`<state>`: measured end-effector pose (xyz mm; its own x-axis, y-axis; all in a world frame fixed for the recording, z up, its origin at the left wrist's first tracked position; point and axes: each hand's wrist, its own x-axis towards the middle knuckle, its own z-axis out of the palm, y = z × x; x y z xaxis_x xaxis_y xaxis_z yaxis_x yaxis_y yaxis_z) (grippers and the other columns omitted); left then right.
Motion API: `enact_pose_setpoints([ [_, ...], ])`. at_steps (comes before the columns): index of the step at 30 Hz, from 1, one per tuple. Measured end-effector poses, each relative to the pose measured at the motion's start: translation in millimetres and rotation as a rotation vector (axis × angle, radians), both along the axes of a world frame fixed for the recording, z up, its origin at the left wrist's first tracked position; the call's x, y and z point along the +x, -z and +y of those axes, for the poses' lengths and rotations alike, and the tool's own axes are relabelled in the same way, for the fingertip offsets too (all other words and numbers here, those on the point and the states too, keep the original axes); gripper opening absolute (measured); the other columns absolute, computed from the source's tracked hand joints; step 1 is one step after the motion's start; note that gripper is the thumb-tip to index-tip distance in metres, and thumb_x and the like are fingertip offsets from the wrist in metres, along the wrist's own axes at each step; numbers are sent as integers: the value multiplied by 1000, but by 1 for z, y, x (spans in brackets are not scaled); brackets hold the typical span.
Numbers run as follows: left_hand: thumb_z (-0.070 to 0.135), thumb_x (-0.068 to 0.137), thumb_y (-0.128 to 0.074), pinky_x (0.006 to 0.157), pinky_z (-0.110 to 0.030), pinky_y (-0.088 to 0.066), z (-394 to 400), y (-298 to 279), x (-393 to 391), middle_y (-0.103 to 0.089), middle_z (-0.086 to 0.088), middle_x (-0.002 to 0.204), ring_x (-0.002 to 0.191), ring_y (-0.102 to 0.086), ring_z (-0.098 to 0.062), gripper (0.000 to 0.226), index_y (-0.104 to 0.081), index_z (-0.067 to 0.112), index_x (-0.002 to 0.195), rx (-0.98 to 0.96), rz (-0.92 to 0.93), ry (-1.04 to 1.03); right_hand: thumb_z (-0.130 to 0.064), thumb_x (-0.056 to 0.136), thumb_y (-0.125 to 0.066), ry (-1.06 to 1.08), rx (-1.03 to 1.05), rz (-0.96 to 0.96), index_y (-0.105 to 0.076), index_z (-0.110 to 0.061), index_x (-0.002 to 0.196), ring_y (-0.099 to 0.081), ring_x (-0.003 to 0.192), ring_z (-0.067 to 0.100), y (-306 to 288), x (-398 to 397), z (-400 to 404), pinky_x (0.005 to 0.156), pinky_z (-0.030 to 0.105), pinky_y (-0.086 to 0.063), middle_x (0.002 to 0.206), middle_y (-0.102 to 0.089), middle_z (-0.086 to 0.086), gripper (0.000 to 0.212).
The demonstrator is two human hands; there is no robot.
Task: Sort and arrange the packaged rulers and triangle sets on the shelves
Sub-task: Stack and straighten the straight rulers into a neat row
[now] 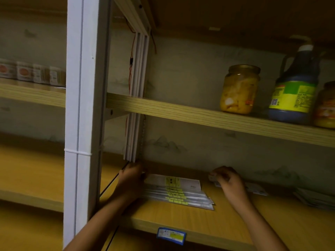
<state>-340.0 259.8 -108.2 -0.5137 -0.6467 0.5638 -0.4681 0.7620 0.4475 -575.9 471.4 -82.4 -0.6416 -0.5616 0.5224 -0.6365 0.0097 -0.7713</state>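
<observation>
I am looking at the wooden shelf where the stack of packaged rulers is lying flat, my left hand is curling its fingers at the stack's left end, and my right hand is pinching a small pack beside it.

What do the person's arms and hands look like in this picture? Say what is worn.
Both forearms are bare as far as the frame shows: no sleeves, gloves, watch or bracelet are visible. The left hand and right hand show no rings that can be made out, though the picture is dim and blurred.
</observation>
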Motion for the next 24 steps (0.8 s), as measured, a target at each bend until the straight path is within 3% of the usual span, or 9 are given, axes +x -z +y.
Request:
enact_pose_setpoints([
  [4, 29, 96, -47, 103, -39, -33, 2, -2, 2, -58, 0, 123, 123, -47, -20, 22, -56, 25, 116, -22, -129, -21, -11, 92, -61, 15, 36, 17, -69, -23, 86, -65, 88, 12, 4, -7, -1, 81, 31, -51, 95, -69, 3, 16],
  [9, 54, 91, -47, 109, -46, -26, 2, -8, 0, -49, 1, 134, 133, -35, -21, 36, -60, 30, 115, 60, -284, -42, -6, 91, -61, 44, 74, 78, -69, -21, 80, -64, 85, 11, 5, -9, -3, 73, 20, -46, 95, -66, 6, 20],
  [11, 53, 91, -50, 109, -46, -25, 4, -11, -1, -47, 2, 135, 134, -33, -21, 34, -61, 32, 115, 81, -286, -51, -4, 90, -61, 14, 84, 69, -67, -25, 77, -64, 86, 12, 3, -10, -1, 77, 25, -49, 96, -66, 7, 25],
  [13, 45, 92, -52, 106, -46, -28, 3, -10, 0, -50, 1, 133, 132, -36, -22, 27, -62, 32, 114, 72, -237, -59, -5, 90, -61, -9, 75, 58, -66, -25, 79, -65, 86, 8, 1, -10, 5, 82, 27, -52, 95, -66, 7, 24],
  [14, 39, 93, -53, 102, -48, -33, 2, -8, 1, -54, -2, 129, 127, -43, -26, 23, -64, 30, 112, 40, -173, -65, -5, 90, -62, -13, 65, 71, -66, -24, 80, -64, 85, 2, -1, -11, 11, 81, 21, -51, 94, -67, 5, 22],
  [16, 27, 90, -59, 83, -47, -46, 0, -5, 0, -64, -9, 111, 104, -60, -33, 16, -67, 24, 103, -67, -15, -71, -5, 90, -63, -11, 62, 120, -65, -22, 84, -61, 86, -6, -5, -18, 26, 73, 6, -45, 94, -66, 0, 19],
  [18, 18, 88, -63, 72, -40, -51, 12, -10, -4, -66, -8, 102, 90, -63, -29, 14, -67, 23, 101, -78, 105, -53, -7, 91, -64, -28, 93, 155, -65, -22, 90, -60, 90, -5, -7, -34, 43, 73, 7, -44, 97, -66, -3, 15],
  [21, 15, 87, -61, 75, -33, -50, 47, -24, -28, -66, 1, 103, 92, -62, -19, 21, -68, 22, 105, -100, 202, 83, -10, 89, -64, -46, 190, 228, -63, -22, 100, -59, 90, -5, -17, -65, 69, 73, 5, -42, 98, -64, -9, 16],
  [24, 15, 84, -66, 72, -27, -52, 86, -39, -70, -65, 11, 99, 88, -63, -6, 30, -62, 34, 107, -14, 213, 216, -12, 87, -65, -26, 247, 291, -61, -26, 104, -57, 91, -11, -31, -96, 94, 72, 1, -40, 101, -63, -14, 22],
])
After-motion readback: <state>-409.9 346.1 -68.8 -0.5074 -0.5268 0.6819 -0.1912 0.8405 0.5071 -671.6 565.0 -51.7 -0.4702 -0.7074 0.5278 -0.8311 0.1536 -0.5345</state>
